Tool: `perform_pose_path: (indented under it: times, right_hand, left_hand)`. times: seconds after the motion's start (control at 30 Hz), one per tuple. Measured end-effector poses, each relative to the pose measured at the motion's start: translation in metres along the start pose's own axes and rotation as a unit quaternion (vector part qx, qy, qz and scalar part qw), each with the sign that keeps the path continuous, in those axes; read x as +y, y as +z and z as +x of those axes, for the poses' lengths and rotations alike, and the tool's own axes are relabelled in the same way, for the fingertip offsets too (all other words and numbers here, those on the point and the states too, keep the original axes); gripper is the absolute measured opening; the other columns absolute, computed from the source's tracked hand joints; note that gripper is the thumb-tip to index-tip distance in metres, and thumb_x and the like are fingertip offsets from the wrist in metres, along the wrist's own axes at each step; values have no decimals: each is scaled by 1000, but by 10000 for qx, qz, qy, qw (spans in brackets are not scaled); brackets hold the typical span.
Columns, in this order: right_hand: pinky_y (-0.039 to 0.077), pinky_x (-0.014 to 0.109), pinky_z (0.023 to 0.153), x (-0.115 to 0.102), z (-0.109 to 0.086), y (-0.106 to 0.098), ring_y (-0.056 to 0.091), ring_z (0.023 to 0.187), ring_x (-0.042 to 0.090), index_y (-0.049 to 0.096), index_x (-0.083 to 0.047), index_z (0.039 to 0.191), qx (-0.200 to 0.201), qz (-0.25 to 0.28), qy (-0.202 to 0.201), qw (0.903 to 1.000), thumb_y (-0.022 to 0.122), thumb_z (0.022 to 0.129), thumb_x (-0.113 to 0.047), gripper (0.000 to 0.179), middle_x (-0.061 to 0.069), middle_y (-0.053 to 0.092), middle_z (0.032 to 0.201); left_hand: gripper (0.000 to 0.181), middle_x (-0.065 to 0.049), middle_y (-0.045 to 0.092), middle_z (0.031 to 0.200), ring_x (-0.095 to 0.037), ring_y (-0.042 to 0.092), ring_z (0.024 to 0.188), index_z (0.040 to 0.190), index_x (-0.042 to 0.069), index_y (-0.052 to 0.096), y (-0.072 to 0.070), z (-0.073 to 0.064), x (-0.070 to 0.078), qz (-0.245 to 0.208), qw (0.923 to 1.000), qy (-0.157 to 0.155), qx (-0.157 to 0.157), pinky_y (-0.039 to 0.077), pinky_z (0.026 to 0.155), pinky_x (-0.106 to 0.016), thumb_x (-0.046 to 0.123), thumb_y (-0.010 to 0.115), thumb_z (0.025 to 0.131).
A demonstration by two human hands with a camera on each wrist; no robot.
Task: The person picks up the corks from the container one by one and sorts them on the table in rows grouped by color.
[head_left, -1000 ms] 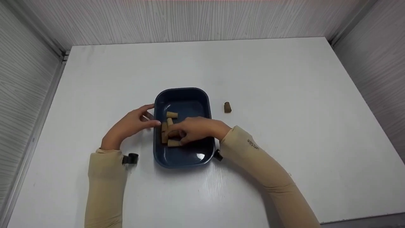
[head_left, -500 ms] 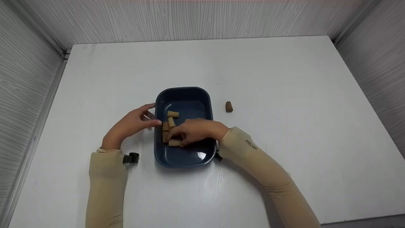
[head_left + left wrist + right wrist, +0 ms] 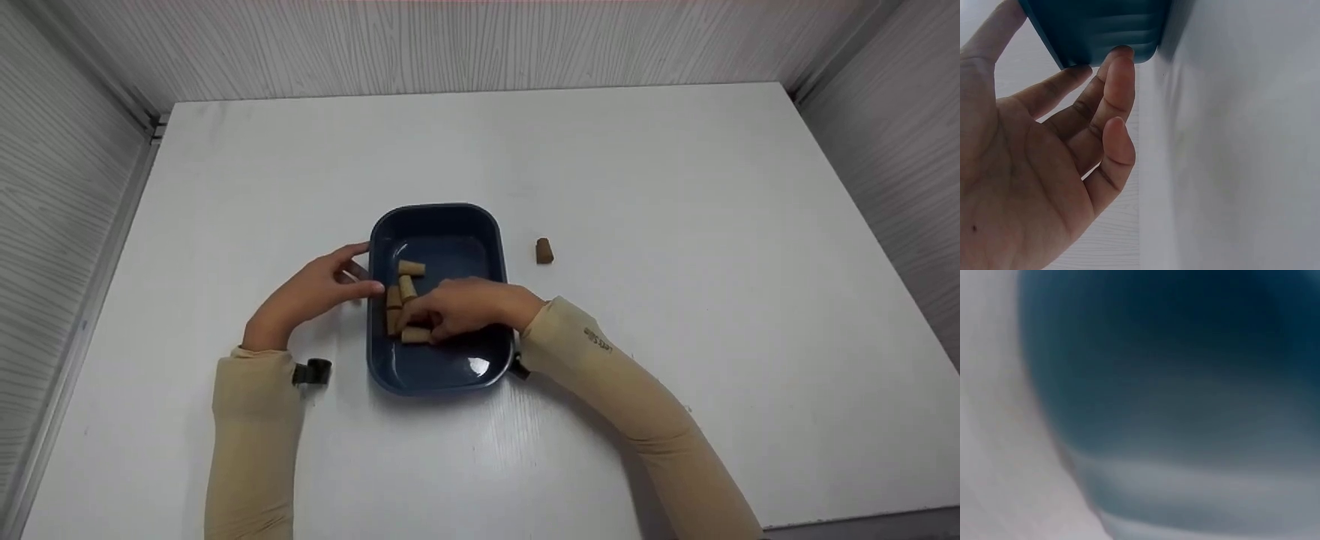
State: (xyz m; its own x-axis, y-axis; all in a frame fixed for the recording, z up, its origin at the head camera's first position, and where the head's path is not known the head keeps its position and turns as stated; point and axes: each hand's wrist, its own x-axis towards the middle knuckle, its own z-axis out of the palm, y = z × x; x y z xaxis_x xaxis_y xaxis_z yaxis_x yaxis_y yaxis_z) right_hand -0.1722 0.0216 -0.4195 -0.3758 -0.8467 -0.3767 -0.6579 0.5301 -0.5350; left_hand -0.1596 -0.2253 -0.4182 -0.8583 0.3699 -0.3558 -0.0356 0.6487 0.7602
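A dark blue rectangular tray (image 3: 439,379) holds several tapered corks, among them a cork (image 3: 412,268) lying at the far side of the group. My left hand (image 3: 311,294) holds the tray's left side, thumb over the rim and other fingers at the outer wall. In the left wrist view, the fingertips (image 3: 1119,53) meet the tray's outside. My right hand (image 3: 461,306) reaches inside, its thumb and index finger pinching at the nearest pale cork (image 3: 415,335). The hand covers part of the tray floor. The right wrist view shows only blurred blue tray wall.
One brown cork (image 3: 544,251) stands on the white table (image 3: 675,300), right of the tray. Pale wood-grain panels (image 3: 465,49) enclose the table at the back and sides. Small black wrist-worn devices (image 3: 312,371) sit at the sleeves.
My right index finger has drawn down toward the thumb and the nearest cork, and a cork seen beneath that hand is now hidden. The left hand keeps its place at the tray.
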Motion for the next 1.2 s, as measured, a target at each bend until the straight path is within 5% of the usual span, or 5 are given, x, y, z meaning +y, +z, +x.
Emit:
perform_pose_path:
  times: [0.4,1.2]
  right_hand:
    - [45,25,71,3,-13,-10,58,75,10,60,-29,127,422,540,-380,9969,67,90,-18,39,0,66,87]
    - [41,25,60,14,-80,-33,49,62,11,58,-19,128,1713,1429,-608,9729,70,90,-22,41,1,60,74]
  left_hand:
    - [87,-14,61,122,-24,64,94,153,16,27,2,4,-2,65,10000,6,21,44,88,-40,57,64,86]
    - [87,-15,60,124,-25,64,97,154,16,26,1,1,2,170,9998,-54,38,44,87,-40,56,64,86]
